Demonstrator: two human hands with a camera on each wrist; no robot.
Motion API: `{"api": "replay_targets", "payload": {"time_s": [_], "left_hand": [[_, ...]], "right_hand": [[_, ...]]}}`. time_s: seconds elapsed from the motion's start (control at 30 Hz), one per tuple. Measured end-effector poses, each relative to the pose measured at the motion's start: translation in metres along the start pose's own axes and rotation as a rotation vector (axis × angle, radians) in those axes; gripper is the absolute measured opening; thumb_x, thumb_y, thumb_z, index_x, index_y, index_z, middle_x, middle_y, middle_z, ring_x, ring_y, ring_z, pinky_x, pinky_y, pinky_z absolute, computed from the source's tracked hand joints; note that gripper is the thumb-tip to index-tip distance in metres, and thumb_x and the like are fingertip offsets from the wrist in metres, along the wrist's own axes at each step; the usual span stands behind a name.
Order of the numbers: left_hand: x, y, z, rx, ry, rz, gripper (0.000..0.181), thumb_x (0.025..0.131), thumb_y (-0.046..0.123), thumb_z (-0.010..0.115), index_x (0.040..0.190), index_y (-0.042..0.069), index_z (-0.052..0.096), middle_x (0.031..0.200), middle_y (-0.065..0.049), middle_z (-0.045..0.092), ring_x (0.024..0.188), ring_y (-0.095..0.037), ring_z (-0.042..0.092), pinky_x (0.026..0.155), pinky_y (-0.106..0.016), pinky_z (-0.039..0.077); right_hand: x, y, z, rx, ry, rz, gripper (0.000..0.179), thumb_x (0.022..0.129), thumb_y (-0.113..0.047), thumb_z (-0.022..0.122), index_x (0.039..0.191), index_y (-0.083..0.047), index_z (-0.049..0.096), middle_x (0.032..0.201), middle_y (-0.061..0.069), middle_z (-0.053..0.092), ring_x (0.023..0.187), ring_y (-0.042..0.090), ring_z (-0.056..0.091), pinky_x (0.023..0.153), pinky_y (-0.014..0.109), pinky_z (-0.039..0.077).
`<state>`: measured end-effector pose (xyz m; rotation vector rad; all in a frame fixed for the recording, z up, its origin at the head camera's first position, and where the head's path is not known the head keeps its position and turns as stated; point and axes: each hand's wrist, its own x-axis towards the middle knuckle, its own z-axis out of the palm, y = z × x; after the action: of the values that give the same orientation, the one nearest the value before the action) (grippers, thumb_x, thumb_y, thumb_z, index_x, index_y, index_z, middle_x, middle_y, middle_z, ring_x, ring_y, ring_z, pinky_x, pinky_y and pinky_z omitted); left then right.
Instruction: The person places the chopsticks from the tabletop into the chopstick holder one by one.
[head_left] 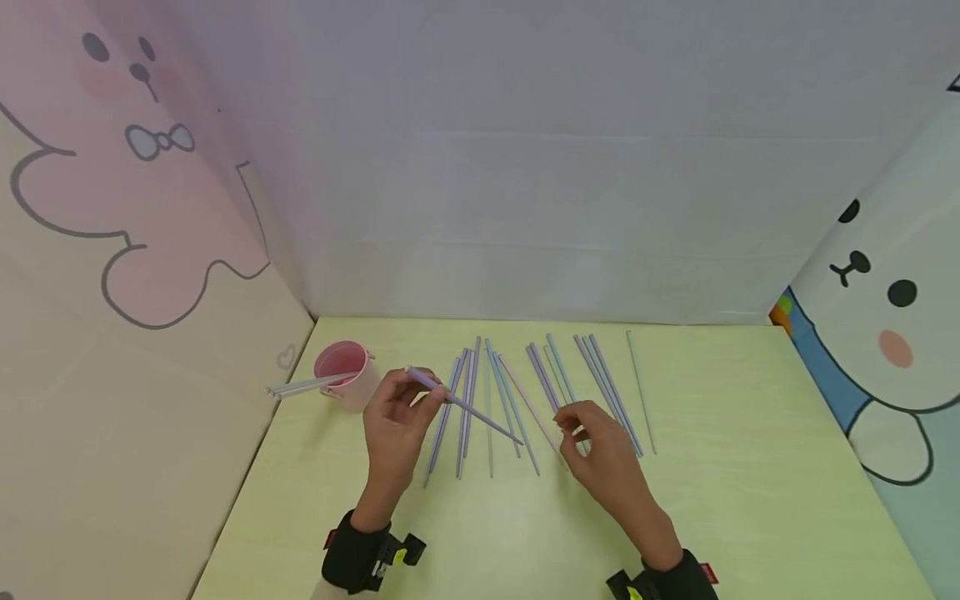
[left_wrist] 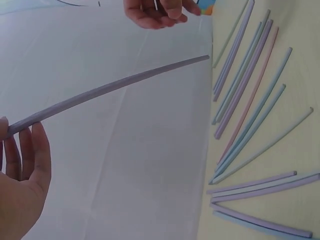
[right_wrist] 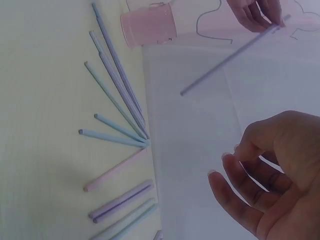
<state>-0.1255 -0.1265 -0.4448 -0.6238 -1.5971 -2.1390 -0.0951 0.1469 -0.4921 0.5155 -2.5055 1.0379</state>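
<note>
My left hand pinches a purple straw near one end between thumb and fingertips. The straw slants down to the right above the table; the left wrist view shows its long free part. My right hand hovers over the right part of the spread straws, fingers loosely bent and nothing between them, as its wrist view confirms. Purple, blue, green and pink straws lie spread out, among them a pink straw and a light blue straw. A pink bucket stands left of my left hand.
Several pale straws lean in the bucket and stick out past its left side. A thin green straw lies at the right end of the spread on the pale yellow table. Cloth walls enclose the back and sides.
</note>
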Motion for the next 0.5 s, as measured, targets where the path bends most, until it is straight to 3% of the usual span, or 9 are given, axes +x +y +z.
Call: {"api": "replay_targets", "payload": {"time_s": [0.13, 0.5], "left_hand": [[0.001, 0.003, -0.012, -0.018, 0.049, -0.006, 0.025, 0.082, -0.024, 0.063, 0.104, -0.022, 0.051, 0.099, -0.016, 0.063, 0.088, -0.025, 0.065, 0.080, -0.035, 0.061], [0.010, 0.019, -0.039, -0.070, 0.146, 0.057, 0.027, 0.081, -0.027, 0.061, 0.105, -0.026, 0.048, 0.099, -0.020, 0.064, 0.086, -0.027, 0.066, 0.077, -0.036, 0.062]], "right_hand": [[-0.003, 0.014, -0.008, -0.034, 0.037, 0.066, 0.026, 0.079, 0.007, 0.068, 0.102, -0.005, 0.066, 0.092, 0.005, 0.066, 0.077, 0.014, 0.063, 0.059, 0.035, 0.060], [-0.009, 0.051, -0.028, -0.122, 0.102, 0.211, 0.025, 0.079, 0.006, 0.067, 0.103, -0.004, 0.067, 0.086, 0.007, 0.068, 0.074, 0.019, 0.065, 0.059, 0.043, 0.060]]}}
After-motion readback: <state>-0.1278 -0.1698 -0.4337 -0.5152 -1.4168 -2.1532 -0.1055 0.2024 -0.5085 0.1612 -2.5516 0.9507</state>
